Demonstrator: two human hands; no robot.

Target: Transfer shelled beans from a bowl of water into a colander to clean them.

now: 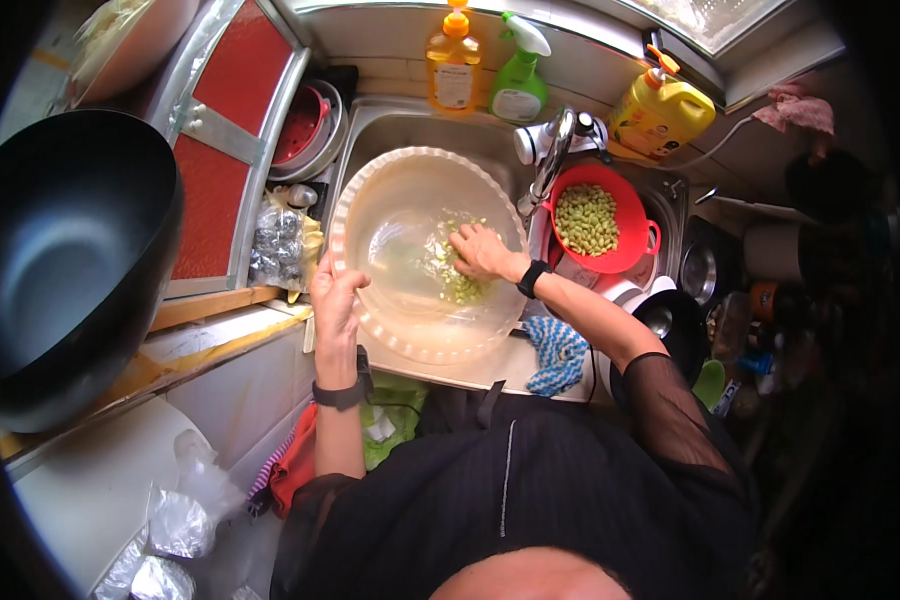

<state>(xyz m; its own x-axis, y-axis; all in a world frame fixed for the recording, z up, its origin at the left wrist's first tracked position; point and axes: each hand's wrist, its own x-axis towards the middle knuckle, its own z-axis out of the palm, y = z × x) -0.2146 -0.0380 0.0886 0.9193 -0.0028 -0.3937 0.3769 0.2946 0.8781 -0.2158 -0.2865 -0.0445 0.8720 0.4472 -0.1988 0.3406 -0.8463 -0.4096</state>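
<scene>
A large translucent plastic basin (397,322) with a scalloped rim rests over the steel sink (390,112). My left hand (337,289) grips its left rim, thumb over the edge. Inside the basin, at the right, my right hand (481,251) dips into shallow water among loose green beans (465,289); its fingertips are partly hidden, so I cannot tell whether it holds any. To the right, a red plastic colander (630,255) holds more green beans (586,219). The chrome faucet (551,161) stands between basin and colander.
Behind the sink stand an orange soap bottle (454,67), a green spray bottle (520,82) and a yellow jug (656,116). A blue-and-white cloth (555,352) lies on the front edge. A black wok (75,255) is at far left, a dark pan (675,337) at right.
</scene>
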